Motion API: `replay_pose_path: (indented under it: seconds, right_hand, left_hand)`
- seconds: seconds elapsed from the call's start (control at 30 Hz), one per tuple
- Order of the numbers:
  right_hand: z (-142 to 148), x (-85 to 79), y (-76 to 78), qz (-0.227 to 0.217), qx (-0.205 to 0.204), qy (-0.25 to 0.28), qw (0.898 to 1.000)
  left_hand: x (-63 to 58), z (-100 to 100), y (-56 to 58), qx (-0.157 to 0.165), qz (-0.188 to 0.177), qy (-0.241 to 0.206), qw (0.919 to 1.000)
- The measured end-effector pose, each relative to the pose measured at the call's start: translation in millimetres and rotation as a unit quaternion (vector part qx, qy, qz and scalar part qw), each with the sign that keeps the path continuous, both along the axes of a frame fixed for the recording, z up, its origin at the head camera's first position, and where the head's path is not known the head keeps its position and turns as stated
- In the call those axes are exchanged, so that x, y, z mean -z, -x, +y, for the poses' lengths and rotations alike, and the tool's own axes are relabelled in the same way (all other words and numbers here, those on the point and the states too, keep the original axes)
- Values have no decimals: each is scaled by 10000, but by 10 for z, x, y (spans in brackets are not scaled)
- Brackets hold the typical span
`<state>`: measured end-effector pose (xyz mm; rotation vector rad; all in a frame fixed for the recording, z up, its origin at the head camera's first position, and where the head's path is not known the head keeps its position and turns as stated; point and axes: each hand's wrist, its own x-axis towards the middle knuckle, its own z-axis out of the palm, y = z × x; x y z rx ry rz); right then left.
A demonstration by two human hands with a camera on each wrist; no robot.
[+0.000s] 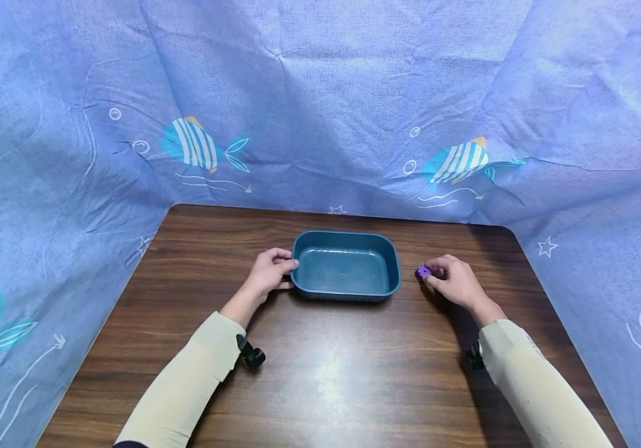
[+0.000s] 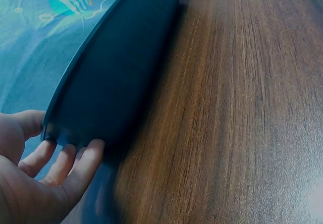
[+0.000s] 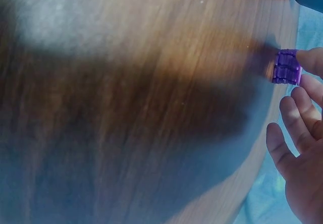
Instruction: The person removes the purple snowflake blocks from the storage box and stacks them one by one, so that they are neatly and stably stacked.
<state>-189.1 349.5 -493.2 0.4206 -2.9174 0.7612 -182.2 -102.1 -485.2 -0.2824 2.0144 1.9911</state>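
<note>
A dark teal rectangular container point(image 1: 343, 295) with rounded corners sits on the table, its inside bare. My left hand point(image 1: 267, 272) holds its left end, thumb over the rim and the other fingers against the outer wall; the left wrist view shows those fingertips on the container's side point(image 2: 111, 77). To the right of the container, my right hand point(image 1: 457, 285) pinches a small purple gear-like piece point(image 1: 424, 272) between thumb and index finger. In the right wrist view this purple piece point(image 3: 286, 67) shows a ridged edge, and the other fingers are spread apart from it.
The wood-grain table point(image 1: 332, 361) has rounded far corners and a glare patch near the middle. A blue cloth point(image 1: 332, 112) printed with fish hangs behind and at both sides. Black wrist cameras are strapped over both pale sleeves point(image 1: 186, 379).
</note>
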Motion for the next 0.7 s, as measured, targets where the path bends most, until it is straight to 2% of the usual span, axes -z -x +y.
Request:
replay_pose_path:
  seconds: [0.43, 0.7]
  right_hand:
    - [-10, 13, 22, -47, -18, -5, 10000]
    - [14, -65, 29, -42, 16, 103, 9999]
  left_hand:
    - [6, -40, -7, 8, -7, 53, 10000]
    - [4, -35, 0, 14, 62, 89, 9999]
